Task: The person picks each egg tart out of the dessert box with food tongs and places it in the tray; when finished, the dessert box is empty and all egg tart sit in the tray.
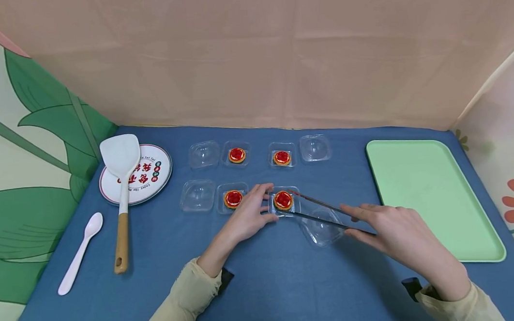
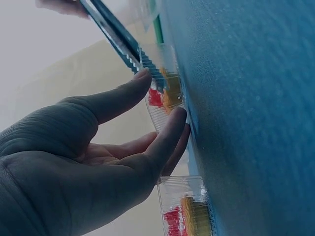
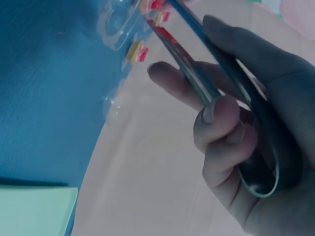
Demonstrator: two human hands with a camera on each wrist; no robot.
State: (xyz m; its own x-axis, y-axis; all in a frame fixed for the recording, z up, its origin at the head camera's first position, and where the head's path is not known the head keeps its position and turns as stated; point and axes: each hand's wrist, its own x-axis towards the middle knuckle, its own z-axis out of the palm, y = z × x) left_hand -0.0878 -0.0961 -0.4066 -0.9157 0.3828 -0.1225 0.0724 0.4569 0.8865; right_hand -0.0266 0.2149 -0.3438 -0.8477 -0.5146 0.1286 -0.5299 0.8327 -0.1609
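Observation:
In the head view, my left hand (image 1: 250,214) holds the left end of a clear plastic box (image 1: 297,208), thumb at its near side and fingers at its far side. A small tart (image 1: 283,200) with a red top sits in this box. My right hand (image 1: 393,228) grips black metal tongs (image 1: 325,220), whose tips stand apart on either side of that tart. Red smears mark one tong arm (image 3: 165,34) in the right wrist view. The box's open lid (image 1: 323,229) lies under the tongs.
Other open boxes hold tarts (image 1: 233,199), (image 1: 237,155), (image 1: 282,157), one each. A green tray (image 1: 433,195) lies at right. At left, a white spatula (image 1: 120,153) with a wooden handle rests on stacked plates (image 1: 159,180), near a white spoon (image 1: 80,252).

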